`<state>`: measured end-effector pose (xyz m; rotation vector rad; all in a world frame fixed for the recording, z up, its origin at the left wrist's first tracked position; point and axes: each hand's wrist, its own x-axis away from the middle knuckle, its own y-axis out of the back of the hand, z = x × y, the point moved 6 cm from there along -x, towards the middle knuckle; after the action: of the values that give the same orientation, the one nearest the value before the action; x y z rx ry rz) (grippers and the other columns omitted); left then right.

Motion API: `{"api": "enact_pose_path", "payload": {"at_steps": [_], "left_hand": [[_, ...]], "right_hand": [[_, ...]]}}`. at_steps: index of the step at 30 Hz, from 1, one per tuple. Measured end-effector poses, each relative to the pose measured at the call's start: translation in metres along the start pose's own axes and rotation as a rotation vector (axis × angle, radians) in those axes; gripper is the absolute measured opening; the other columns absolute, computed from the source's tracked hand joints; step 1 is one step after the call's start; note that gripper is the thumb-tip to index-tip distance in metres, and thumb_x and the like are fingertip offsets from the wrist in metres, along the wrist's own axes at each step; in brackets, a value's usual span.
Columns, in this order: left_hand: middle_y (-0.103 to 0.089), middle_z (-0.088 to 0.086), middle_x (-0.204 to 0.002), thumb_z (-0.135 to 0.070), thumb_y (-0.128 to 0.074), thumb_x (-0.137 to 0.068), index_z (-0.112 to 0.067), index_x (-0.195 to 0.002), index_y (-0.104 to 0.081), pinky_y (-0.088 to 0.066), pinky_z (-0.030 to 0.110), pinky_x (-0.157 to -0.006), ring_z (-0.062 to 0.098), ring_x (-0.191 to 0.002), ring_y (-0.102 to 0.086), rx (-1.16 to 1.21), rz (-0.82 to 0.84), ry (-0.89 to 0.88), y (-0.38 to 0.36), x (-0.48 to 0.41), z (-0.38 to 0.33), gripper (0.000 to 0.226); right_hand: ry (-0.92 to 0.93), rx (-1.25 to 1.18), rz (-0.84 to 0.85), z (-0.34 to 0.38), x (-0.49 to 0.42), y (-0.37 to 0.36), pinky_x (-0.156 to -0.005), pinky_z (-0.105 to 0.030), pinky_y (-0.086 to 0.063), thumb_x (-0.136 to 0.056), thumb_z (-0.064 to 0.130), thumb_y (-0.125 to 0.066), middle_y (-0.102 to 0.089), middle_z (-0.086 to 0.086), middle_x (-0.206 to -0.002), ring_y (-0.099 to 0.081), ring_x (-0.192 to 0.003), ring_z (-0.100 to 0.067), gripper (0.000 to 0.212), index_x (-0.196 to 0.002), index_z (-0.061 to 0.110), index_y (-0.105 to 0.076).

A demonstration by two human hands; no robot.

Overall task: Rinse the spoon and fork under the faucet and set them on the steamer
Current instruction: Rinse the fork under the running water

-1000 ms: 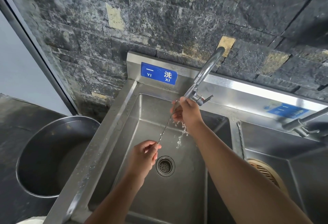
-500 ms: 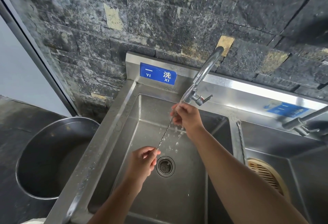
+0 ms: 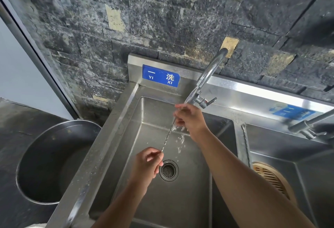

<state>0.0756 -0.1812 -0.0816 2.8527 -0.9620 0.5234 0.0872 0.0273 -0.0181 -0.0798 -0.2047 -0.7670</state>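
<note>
at the left edge we see one round steel pot (image 3: 54, 164), then two sink basins (image 3: 180, 200). our left hand (image 3: 146, 164) pinches the low end of one thin utensil (image 3: 168, 136), spoon or fork unclear; our right hand (image 3: 191, 119) grips its top beneath the faucet (image 3: 207, 75). one steamer (image 3: 271, 179) sits lower right.

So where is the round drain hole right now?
The drain sits in the floor of the left sink basin, just right of the left hand and below the splashing water.
</note>
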Motion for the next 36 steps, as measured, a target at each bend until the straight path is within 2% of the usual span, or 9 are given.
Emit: {"api": "enact_pose_path", "payload": {"at_steps": [3,8,12,15,19,22,25,31,36], "left_hand": [[-0.064,0.011,-0.062,-0.004,-0.063,-0.090,0.000,-0.082,-0.065,-0.028,0.018,-0.041,0.015,-0.042,-0.040,0.012,-0.024,0.008,-0.001,0.000,0.003,0.009],[-0.059,0.008,-0.057,-0.003,-0.064,-0.089,-0.001,-0.078,-0.065,-0.028,0.014,-0.037,0.007,-0.040,-0.039,0.014,-0.049,-0.020,-0.004,-0.003,0.005,0.012],[-0.055,0.005,-0.053,0.000,-0.062,-0.090,0.003,-0.078,-0.063,-0.029,0.012,-0.038,0.005,-0.039,-0.041,0.025,-0.059,-0.038,-0.007,-0.006,0.005,0.012],[-0.051,0.007,-0.053,-0.003,-0.060,-0.092,0.001,-0.077,-0.061,-0.028,0.013,-0.038,0.009,-0.041,-0.038,0.024,-0.030,-0.058,-0.013,-0.013,-0.002,0.015],[-0.051,0.008,-0.055,-0.008,-0.058,-0.094,0.001,-0.082,-0.061,-0.026,0.014,-0.035,0.008,-0.038,-0.036,0.027,0.036,-0.050,-0.024,-0.027,-0.017,0.015],[-0.050,0.009,-0.058,-0.008,-0.055,-0.093,0.000,-0.084,-0.061,-0.020,0.018,-0.039,0.009,-0.037,-0.032,0.067,0.098,-0.014,-0.038,-0.040,-0.032,0.013],[-0.048,0.002,-0.050,-0.005,-0.053,-0.089,-0.002,-0.082,-0.061,-0.019,0.016,-0.039,0.009,-0.034,-0.030,0.052,0.142,-0.004,-0.053,-0.055,-0.052,0.011],[-0.049,0.002,-0.052,-0.009,-0.046,-0.096,0.008,-0.088,-0.060,-0.024,0.018,-0.038,0.010,-0.035,-0.034,0.036,0.151,-0.116,-0.078,-0.086,-0.095,0.024],[-0.051,0.001,-0.058,-0.018,-0.043,-0.102,-0.011,-0.080,-0.057,-0.027,0.021,-0.042,0.010,-0.041,-0.038,-0.019,0.147,-0.154,-0.100,-0.103,-0.114,0.027]], "right_hand": [[-0.030,0.069,-0.051,-0.004,-0.003,0.002,-0.048,-0.026,-0.050,-0.089,-0.010,-0.054,-0.068,-0.009,-0.072,-0.051,-0.047,-0.012,0.017,-0.097,0.000,-0.066],[-0.023,0.071,-0.101,-0.005,-0.004,0.004,-0.040,-0.021,-0.036,-0.095,0.001,-0.052,-0.068,-0.009,-0.068,-0.042,-0.040,-0.011,0.017,-0.093,-0.010,-0.065],[-0.057,0.008,-0.108,0.000,-0.004,0.004,-0.040,-0.021,-0.037,-0.101,0.006,-0.042,-0.069,-0.010,-0.071,-0.042,-0.043,-0.014,0.027,-0.089,0.002,-0.065],[-0.103,-0.139,-0.048,0.007,-0.004,-0.001,-0.047,-0.025,-0.039,-0.105,0.012,-0.038,-0.068,-0.010,-0.076,-0.044,-0.048,-0.014,0.028,-0.095,0.006,-0.064],[-0.089,-0.214,0.040,0.019,-0.008,0.000,-0.049,-0.024,-0.043,-0.105,0.014,-0.043,-0.066,-0.009,-0.079,-0.049,-0.054,-0.014,0.024,-0.113,0.000,-0.061],[-0.051,-0.125,0.028,0.022,-0.012,0.002,-0.045,-0.021,-0.043,-0.102,0.007,-0.047,-0.063,-0.009,-0.077,-0.050,-0.053,-0.012,0.017,-0.097,0.002,-0.063],[-0.017,0.005,-0.080,0.024,-0.017,0.010,-0.043,-0.023,-0.040,-0.099,0.006,-0.053,-0.059,-0.008,-0.065,-0.049,-0.047,-0.013,0.021,-0.082,0.008,-0.066],[0.055,0.053,-0.075,0.033,-0.021,0.014,-0.044,-0.022,-0.045,-0.097,0.008,-0.058,-0.054,0.001,-0.051,-0.049,-0.045,-0.012,0.019,-0.082,0.010,-0.069],[0.076,0.079,-0.126,0.044,-0.031,0.029,-0.049,-0.033,-0.044,-0.093,0.005,-0.061,-0.064,-0.012,-0.062,-0.054,-0.053,-0.025,0.017,-0.083,0.012,-0.072]]}}
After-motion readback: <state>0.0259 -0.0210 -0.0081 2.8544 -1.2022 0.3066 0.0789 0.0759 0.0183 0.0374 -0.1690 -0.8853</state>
